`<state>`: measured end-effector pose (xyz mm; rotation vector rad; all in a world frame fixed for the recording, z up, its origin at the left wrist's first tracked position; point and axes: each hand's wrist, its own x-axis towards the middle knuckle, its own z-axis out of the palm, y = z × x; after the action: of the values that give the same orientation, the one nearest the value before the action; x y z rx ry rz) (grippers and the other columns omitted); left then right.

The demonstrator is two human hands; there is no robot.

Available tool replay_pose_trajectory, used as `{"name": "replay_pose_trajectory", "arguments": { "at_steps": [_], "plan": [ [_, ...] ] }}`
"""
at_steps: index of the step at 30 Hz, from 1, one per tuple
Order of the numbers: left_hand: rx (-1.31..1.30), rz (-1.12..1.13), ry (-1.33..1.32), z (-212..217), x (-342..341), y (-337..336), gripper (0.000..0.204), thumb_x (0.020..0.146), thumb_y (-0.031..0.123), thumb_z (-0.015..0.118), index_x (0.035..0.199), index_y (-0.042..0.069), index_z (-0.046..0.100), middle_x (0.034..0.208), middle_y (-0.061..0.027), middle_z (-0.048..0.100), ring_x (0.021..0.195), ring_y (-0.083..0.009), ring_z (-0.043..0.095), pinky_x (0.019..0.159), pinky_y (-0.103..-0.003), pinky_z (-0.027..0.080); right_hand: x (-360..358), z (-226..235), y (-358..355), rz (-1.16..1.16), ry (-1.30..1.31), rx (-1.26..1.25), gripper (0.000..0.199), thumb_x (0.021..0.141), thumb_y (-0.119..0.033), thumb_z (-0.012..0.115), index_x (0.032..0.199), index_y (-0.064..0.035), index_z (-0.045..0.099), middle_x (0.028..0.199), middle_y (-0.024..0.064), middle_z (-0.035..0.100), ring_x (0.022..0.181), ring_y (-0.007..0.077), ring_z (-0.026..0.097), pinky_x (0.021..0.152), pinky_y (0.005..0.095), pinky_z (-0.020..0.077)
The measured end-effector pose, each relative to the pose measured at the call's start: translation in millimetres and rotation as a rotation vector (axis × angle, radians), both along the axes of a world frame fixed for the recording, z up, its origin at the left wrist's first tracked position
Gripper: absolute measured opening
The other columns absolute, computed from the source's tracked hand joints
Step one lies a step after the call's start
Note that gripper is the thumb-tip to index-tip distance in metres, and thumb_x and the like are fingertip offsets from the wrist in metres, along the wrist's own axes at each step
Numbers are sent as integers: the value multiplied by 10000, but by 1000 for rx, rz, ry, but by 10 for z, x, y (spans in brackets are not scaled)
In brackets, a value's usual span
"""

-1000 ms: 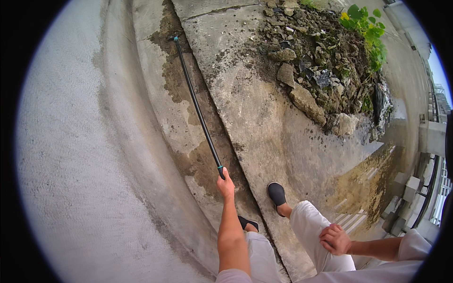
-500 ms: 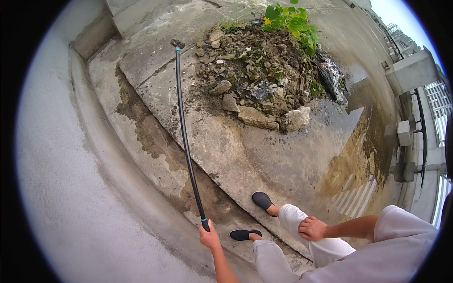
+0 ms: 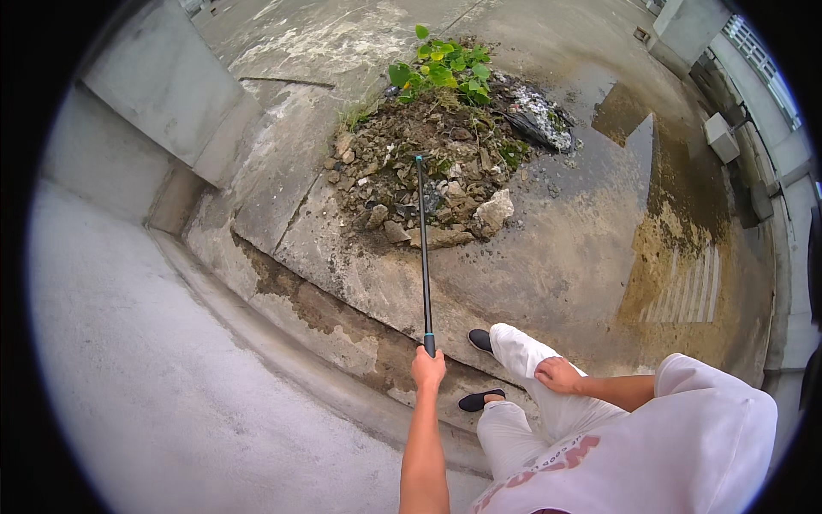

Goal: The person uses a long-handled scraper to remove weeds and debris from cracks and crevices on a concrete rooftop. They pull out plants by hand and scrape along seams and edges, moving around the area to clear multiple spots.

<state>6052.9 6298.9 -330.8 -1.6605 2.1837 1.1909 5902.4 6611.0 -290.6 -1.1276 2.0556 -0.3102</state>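
My left hand (image 3: 428, 368) is wrapped round the grip of a long-handled tool (image 3: 425, 248). Its shaft is thin and black, with teal bands at the grip and the far end. That far end lies over the middle of a rubble heap (image 3: 458, 237), and its small head is hard to make out against the dirt. Lying on the white trousers (image 3: 591, 413) at my right knee, my right hand (image 3: 556, 374) holds nothing.
Leafy green plants (image 3: 445, 70) grow at the heap's far side, beside crumpled black sheeting (image 3: 531, 124). A concrete wall (image 3: 145, 343) runs along the left, with a stepped ledge (image 3: 338, 313) below it. Wet patches (image 3: 681, 201) cover floor at right. My dark shoes (image 3: 481, 400) stand near the ledge.
The tool's head has swung right, from the bare concrete beside the heap onto the rubble. My view has shifted too. My right hand stays at the knee.
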Motion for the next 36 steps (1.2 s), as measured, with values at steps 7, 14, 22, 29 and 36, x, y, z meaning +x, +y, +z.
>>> {"name": "replay_pose_trajectory", "arguments": {
  "at_steps": [7, 14, 22, 29, 36],
  "plan": [
    [-74, 32, 159, 1062, -373, 163, 412, 907, 414, 499, 960, 6, 490, 738, -211, 603, 712, -409, 592, 648, -492, 442, -330, -15, 434, -219, -75, -3, 195, 845, -248, 519, 986, -134, 590, 1093, 73, 563, 1086, 291, 491, 919, 447, 392],
    [-104, -68, -24, 661, -995, 549, 479, 919, 464, 453, 929, -14, 481, 746, -246, 609, 745, -438, 597, 655, -490, 457, -846, 149, 612, -359, -161, 62, 252, 839, -307, 544, 1056, -185, 580, 1137, 88, 538, 1094, 326, 497, 905, 445, 417],
    [-114, -248, -172, 1284, -603, 680, 499, 893, 469, 495, 807, -21, 546, 722, -229, 611, 724, -426, 599, 647, -492, 448, -1213, 465, 1198, -755, -262, 181, 208, 841, -232, 526, 945, -84, 629, 899, 141, 660, 838, 295, 626, 755, 392, 484],
    [-68, -550, -293, 1741, -346, 181, 493, 909, 481, 448, 943, -7, 511, 793, -269, 621, 759, -460, 594, 652, -530, 449, -849, 297, 1721, -1218, -468, 247, 239, 869, -231, 509, 958, -31, 605, 807, 94, 647, 623, 170, 610, 580, 315, 492],
    [-130, -864, -409, 1524, -639, -849, 544, 905, 512, 419, 950, -17, 538, 819, -272, 635, 791, -459, 609, 696, -531, 472, -385, 822, 1497, -1669, -568, 13, 239, 907, -257, 470, 998, -70, 587, 799, 63, 635, 648, 148, 608, 589, 300, 491]
  ]
}}
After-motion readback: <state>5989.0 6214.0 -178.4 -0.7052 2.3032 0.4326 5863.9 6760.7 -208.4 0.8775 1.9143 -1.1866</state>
